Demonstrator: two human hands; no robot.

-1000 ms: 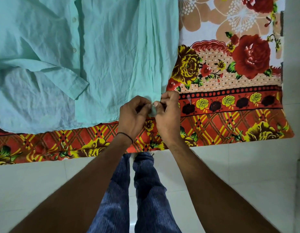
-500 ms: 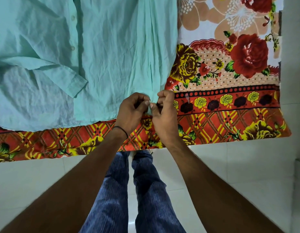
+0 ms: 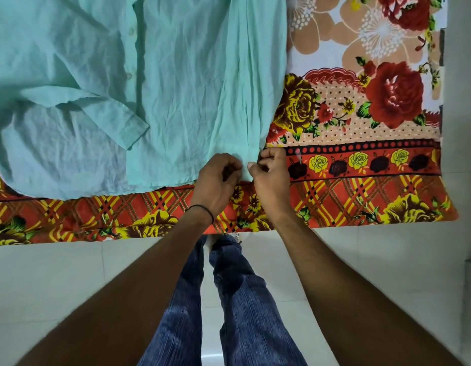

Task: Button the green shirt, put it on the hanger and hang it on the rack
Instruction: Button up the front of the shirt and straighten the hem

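The green shirt lies spread flat on a flowered bedsheet, wrinkled, with a sleeve folded across its left half and a row of small buttons running up the left panel. At the shirt's near hem, my left hand and my right hand pinch the front placket edge between thumbs and fingertips, close together and almost touching. What lies between the fingertips is hidden. No hanger or rack is in view.
The flowered sheet, red, orange and yellow, covers a bed whose near edge runs across the middle of the view. Below it is a pale tiled floor. My legs in blue trousers stand against the bed's edge.
Both hands have stayed pinched at the shirt's hem. The fingers have shifted slightly on the placket, and the view has drifted a little.
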